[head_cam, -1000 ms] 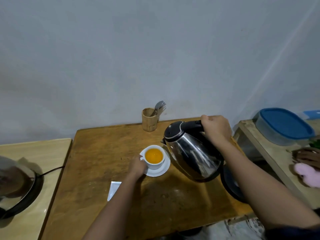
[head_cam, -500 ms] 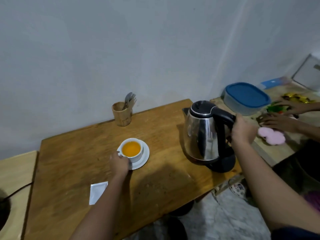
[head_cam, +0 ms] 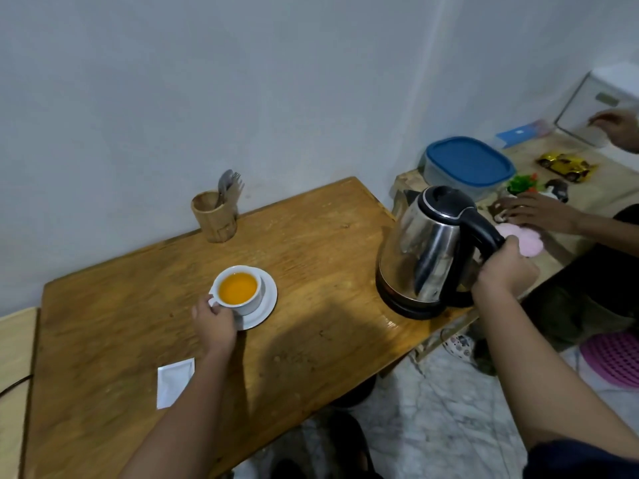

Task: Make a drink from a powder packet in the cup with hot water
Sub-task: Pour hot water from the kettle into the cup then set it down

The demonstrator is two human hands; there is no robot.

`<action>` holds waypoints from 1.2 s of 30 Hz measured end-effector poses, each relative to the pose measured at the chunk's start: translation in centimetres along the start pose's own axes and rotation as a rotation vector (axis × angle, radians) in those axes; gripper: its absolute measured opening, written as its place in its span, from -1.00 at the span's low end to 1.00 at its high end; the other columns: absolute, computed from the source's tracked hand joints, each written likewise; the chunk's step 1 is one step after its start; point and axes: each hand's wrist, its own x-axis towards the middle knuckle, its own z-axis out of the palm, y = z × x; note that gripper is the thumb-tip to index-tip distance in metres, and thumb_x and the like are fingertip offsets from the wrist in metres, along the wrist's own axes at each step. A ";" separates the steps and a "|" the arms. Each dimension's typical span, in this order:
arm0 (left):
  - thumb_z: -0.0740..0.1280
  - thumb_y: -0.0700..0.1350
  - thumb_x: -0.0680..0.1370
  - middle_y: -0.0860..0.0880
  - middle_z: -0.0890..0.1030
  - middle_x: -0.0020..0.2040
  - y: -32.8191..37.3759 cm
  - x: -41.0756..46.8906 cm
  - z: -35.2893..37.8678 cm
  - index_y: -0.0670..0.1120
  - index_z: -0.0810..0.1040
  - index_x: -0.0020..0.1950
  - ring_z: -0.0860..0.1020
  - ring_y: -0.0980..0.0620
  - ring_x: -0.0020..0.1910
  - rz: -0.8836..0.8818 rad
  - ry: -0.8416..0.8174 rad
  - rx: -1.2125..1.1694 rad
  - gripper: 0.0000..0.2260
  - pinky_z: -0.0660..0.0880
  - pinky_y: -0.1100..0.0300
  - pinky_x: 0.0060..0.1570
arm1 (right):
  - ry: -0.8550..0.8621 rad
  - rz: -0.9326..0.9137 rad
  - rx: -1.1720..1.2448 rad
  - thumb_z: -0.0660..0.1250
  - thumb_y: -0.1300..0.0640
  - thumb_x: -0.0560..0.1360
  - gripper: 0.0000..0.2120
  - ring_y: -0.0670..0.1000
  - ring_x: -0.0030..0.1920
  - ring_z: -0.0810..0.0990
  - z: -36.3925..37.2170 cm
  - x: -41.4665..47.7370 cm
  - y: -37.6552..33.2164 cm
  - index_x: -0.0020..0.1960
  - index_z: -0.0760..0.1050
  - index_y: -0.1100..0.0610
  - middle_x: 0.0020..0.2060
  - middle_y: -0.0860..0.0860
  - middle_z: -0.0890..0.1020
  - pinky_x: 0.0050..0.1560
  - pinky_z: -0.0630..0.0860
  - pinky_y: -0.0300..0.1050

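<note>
A white cup [head_cam: 254, 299] full of orange drink stands on a white saucer [head_cam: 268, 305] near the middle of the wooden table [head_cam: 311, 250]. My left hand [head_cam: 215, 323] holds the cup by its handle. A steel kettle [head_cam: 428, 250] with a black lid and handle sits upright on its black base at the table's right edge. My right hand [head_cam: 503, 274] grips the kettle's handle. A white powder packet [head_cam: 173, 382] lies flat on the table, left of my left forearm.
A wooden holder [head_cam: 214, 217] with cutlery stands at the back by the wall. Right of the table, another person's hands [head_cam: 532, 212] work on a lower table with a blue-lidded box [head_cam: 466, 165], a yellow toy car [head_cam: 565, 165] and a pink item.
The kettle went from tilted beside the cup to upright on its base at the right edge. My view swung right. My left hand stayed at the cup.
</note>
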 end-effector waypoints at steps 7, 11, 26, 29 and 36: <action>0.11 -0.20 0.59 -0.21 0.37 0.36 0.0 0.1 0.0 -0.20 0.39 0.32 0.41 -0.21 0.29 -0.007 -0.014 0.000 -0.69 0.38 -0.08 0.26 | 0.026 -0.009 0.050 0.25 0.08 0.43 -0.81 0.03 -0.21 0.52 -0.7 1.9 0.0 -0.10 0.52 0.19 -0.19 0.06 0.56 -0.37 0.40 -0.19; 0.11 -0.21 0.59 -0.22 0.38 0.35 0.0 -0.2 0.0 -0.21 0.40 0.30 0.42 -0.21 0.27 0.002 0.002 -0.002 -0.70 0.39 -0.05 0.23 | -0.007 -0.024 0.098 0.26 0.10 0.41 -0.82 0.04 -0.24 0.54 -0.7 2.3 0.3 -0.32 0.47 0.17 -0.35 0.00 0.54 -0.25 0.48 -0.08; 0.10 -0.18 0.60 -0.21 0.35 0.38 -0.1 -0.6 0.0 -0.18 0.36 0.35 0.40 -0.20 0.31 0.000 -0.024 0.016 -0.68 0.38 -0.06 0.26 | -0.086 -0.135 0.133 0.18 0.19 0.53 -0.64 -0.18 -0.52 0.40 -1.5 2.7 1.7 -0.44 0.31 0.08 -0.45 -0.05 0.38 -0.54 0.27 -0.41; 0.10 -0.19 0.60 -0.21 0.35 0.39 -0.2 -0.4 -0.1 -0.19 0.35 0.36 0.39 -0.21 0.32 0.001 -0.037 0.019 -0.67 0.36 -0.07 0.28 | -0.110 -0.170 0.087 0.14 0.19 0.54 -0.62 -0.19 -0.58 0.38 -1.7 2.7 2.1 -0.45 0.27 0.09 -0.47 -0.02 0.35 -0.58 0.23 -0.41; 0.10 -0.19 0.60 -0.23 0.36 0.37 -0.4 -0.2 -0.2 -0.21 0.36 0.35 0.40 -0.22 0.31 0.017 -0.042 0.024 -0.68 0.37 -0.08 0.27 | -0.099 -0.171 -0.063 0.15 0.13 0.55 -0.70 -0.08 -0.47 0.24 -2.0 3.2 2.4 -0.33 0.38 0.19 -0.48 0.00 0.31 -0.50 0.20 -0.29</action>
